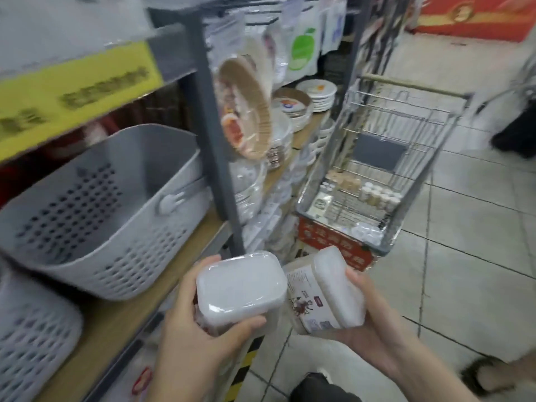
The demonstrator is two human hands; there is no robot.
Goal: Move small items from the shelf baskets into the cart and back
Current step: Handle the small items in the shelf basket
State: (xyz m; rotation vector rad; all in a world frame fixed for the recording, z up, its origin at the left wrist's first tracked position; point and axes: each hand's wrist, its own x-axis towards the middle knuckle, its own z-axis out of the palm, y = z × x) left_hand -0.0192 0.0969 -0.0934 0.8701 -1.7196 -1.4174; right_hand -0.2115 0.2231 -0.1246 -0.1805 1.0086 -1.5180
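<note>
Left hand grips white-lidded clear plastic box, fingers curled round sides. Right hand cradles second white-lidded labelled plastic box, tilted, label up. Both boxes held between grey perforated plastic basket on shelf and wire shopping cart; likely in transit, direction unclear.

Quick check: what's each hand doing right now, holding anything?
Left hand: grips a clear lidded plastic box.
Right hand: grips a second, labelled plastic box, tilted on its side.
</note>
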